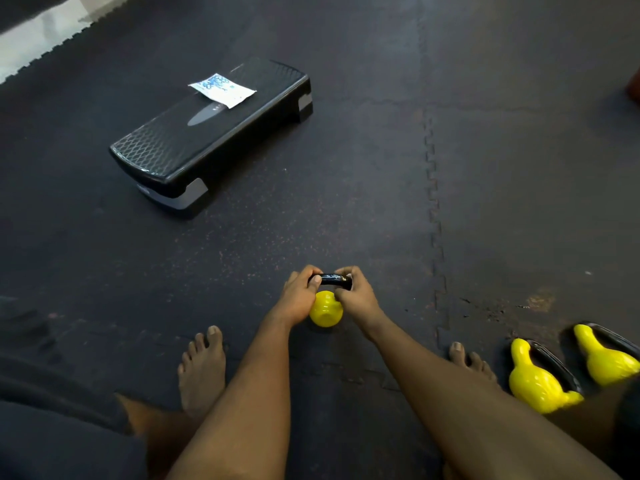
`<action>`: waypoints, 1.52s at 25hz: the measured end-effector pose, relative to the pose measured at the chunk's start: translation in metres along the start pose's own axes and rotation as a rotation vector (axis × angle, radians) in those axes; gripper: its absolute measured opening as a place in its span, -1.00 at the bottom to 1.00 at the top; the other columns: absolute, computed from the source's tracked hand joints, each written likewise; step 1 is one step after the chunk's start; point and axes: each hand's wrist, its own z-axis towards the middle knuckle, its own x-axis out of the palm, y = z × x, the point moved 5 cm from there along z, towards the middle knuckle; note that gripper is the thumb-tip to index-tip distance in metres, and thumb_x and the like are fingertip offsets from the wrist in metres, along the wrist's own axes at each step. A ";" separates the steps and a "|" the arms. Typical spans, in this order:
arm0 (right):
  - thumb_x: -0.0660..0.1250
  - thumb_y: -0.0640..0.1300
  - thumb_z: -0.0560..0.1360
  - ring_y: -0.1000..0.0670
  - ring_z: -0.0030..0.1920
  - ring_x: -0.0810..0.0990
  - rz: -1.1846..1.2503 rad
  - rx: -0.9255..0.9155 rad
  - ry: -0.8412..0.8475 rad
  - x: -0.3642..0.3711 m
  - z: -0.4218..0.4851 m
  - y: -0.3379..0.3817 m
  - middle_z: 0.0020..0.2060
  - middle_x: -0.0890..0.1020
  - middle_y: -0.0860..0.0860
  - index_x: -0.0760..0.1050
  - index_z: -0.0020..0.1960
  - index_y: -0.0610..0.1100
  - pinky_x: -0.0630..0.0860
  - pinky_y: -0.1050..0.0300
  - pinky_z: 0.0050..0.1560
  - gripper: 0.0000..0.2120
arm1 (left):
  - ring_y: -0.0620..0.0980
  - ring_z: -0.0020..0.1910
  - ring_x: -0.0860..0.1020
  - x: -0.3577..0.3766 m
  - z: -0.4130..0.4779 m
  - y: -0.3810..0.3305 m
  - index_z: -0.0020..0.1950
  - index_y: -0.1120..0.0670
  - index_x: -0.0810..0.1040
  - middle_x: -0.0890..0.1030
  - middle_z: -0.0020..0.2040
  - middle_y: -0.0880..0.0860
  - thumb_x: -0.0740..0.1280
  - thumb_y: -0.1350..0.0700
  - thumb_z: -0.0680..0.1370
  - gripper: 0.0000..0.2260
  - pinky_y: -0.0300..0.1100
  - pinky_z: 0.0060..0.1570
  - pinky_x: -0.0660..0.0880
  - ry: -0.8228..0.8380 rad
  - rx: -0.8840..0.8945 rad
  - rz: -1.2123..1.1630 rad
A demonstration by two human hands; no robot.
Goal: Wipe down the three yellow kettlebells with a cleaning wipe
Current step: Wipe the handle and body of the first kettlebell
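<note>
A barefoot person on a dark rubber floor (346, 209) is gripping a yellow kettlebell (325, 311) by its black handle (332, 280), the left hand (299, 299) and the right hand (358, 296) both curling their fingers around the bar from opposite ends. The bell is standing upright between the person's feet, directly in front of them. A second kettlebell (536, 382) and a third kettlebell (602, 358) are lying tipped on their sides to the right, just beside the right foot. What looks like a packet of wipes (221, 90) is resting on a black step platform (194, 147) well apart across the floor; whether either hand is also holding a wipe cannot be told. The bell is looking dense and rigid, its glossy yellow coating likely turning slippery once wet, so the handle is appearing the surest place to hold it while the rounded body is being wiped
</note>
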 end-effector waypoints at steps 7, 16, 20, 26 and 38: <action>0.29 -0.23 0.54 0.04 -0.03 0.59 0.307 -0.071 -0.409 -0.012 -0.016 -0.006 -0.06 0.64 0.00 0.58 0.05 -0.12 0.53 0.14 0.01 -0.87 | 0.05 0.06 0.46 -0.002 0.001 0.003 0.15 -0.05 0.49 0.44 0.06 0.12 0.13 0.05 0.65 -0.83 -0.09 0.14 0.39 -0.015 0.012 -0.037; 0.48 -0.17 0.42 0.13 -0.08 0.62 -0.083 -0.224 -0.211 -0.022 -0.009 -0.002 -0.07 0.69 0.04 0.64 0.10 -0.13 0.51 0.31 -0.06 -0.74 | 0.03 0.04 0.46 -0.004 -0.003 0.002 0.18 -0.02 0.49 0.44 0.08 0.14 0.13 0.05 0.66 -0.81 -0.16 0.04 0.35 -0.002 -0.001 -0.061; 0.53 -0.21 0.32 0.16 -0.33 0.51 -0.243 -0.226 -0.133 -0.026 -0.004 0.003 -0.32 0.62 0.03 0.65 -0.09 -0.12 0.37 0.42 -0.34 -0.82 | 0.01 0.09 0.46 -0.005 -0.011 -0.002 0.18 0.00 0.51 0.45 0.11 0.12 0.15 0.07 0.65 -0.81 -0.19 0.04 0.32 0.043 0.026 -0.082; 0.56 -0.23 0.29 0.06 -0.25 0.58 -0.222 -0.065 0.334 -0.037 0.013 -0.001 -0.23 0.69 -0.09 0.67 -0.06 -0.13 0.53 0.14 -0.19 -0.77 | 0.01 0.08 0.46 -0.004 -0.007 -0.009 0.16 0.08 0.56 0.48 0.13 0.19 0.20 0.14 0.63 -0.82 -0.21 0.06 0.33 0.080 0.081 -0.053; 0.57 -0.19 0.30 0.08 -0.29 0.51 -0.475 -0.069 0.279 -0.033 0.009 0.027 -0.32 0.60 0.00 0.68 -0.08 -0.10 0.43 0.22 -0.23 -0.79 | 0.01 0.03 0.45 -0.002 -0.007 -0.004 0.16 0.06 0.54 0.44 0.04 0.11 0.18 0.12 0.64 -0.82 -0.19 -0.01 0.34 0.046 0.026 -0.080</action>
